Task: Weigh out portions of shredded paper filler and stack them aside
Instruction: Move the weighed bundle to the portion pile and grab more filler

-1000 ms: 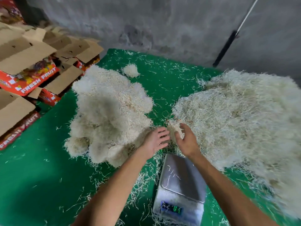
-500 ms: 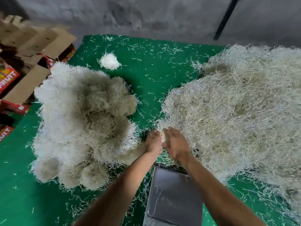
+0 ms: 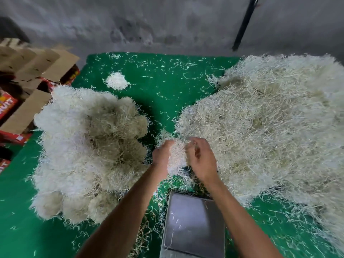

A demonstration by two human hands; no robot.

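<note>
big loose pile of shredded paper (image 3: 270, 127) fills the mat's right side, rounded weighed portions (image 3: 89, 146) heaped by the left edge, one small tuft (image 3: 117, 81) near the far edge, steel scale (image 3: 193, 226) at the near edge

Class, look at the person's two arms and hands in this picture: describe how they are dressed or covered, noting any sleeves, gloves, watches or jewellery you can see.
Both arms are bare from the bottom edge of the picture to the wrists: no sleeves show. The left hand and right hand wear no gloves. No watch, bracelet or ring is visible on either, though bits of shredded paper hide some of the fingers.
</note>
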